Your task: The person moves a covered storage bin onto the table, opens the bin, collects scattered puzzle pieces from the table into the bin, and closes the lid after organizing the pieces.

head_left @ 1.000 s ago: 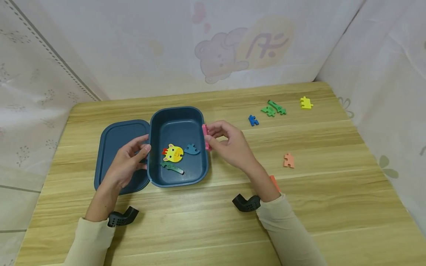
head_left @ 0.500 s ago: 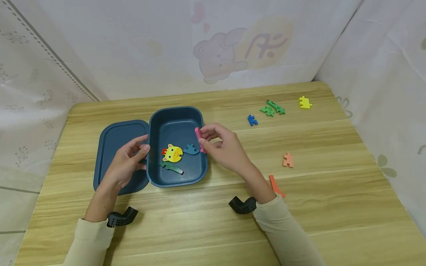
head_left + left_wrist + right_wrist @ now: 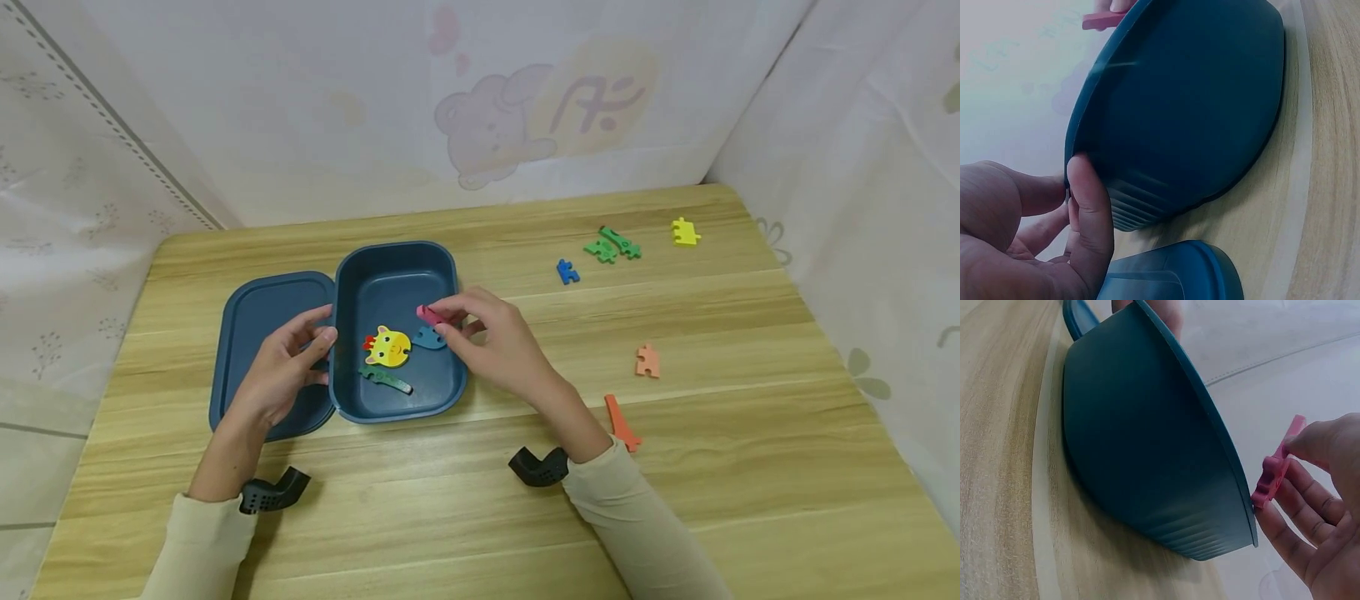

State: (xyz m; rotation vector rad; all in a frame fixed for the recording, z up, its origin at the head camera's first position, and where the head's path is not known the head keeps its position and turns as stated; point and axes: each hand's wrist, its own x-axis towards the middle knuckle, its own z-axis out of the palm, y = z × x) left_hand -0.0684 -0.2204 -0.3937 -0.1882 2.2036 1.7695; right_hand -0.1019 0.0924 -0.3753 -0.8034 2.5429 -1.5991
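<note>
My right hand (image 3: 495, 333) pinches a pink puzzle piece (image 3: 431, 315) between thumb and fingers over the right part of a dark blue plastic box (image 3: 397, 412). In the right wrist view, the pink piece (image 3: 1274, 469) is level with the box's rim. My left hand (image 3: 288, 362) grips the box's left rim; in the left wrist view, a fingertip lies on the outer wall. Inside the box lie a yellow giraffe-head piece (image 3: 388, 347), a dark green piece (image 3: 386, 380) and a blue piece (image 3: 429, 337), partly covered by my right hand.
The box's lid (image 3: 243, 333) lies to its left on the wooden table. Right of the box are a blue piece (image 3: 567, 272), two green pieces (image 3: 613, 244), a yellow piece (image 3: 685, 232), a peach piece (image 3: 648, 361) and an orange piece (image 3: 621, 425) by the right forearm.
My right hand has carried the pink piece leftward from outside the box's right rim to over its interior, and the piece has turned from upright towards level. The left hand stays put.
</note>
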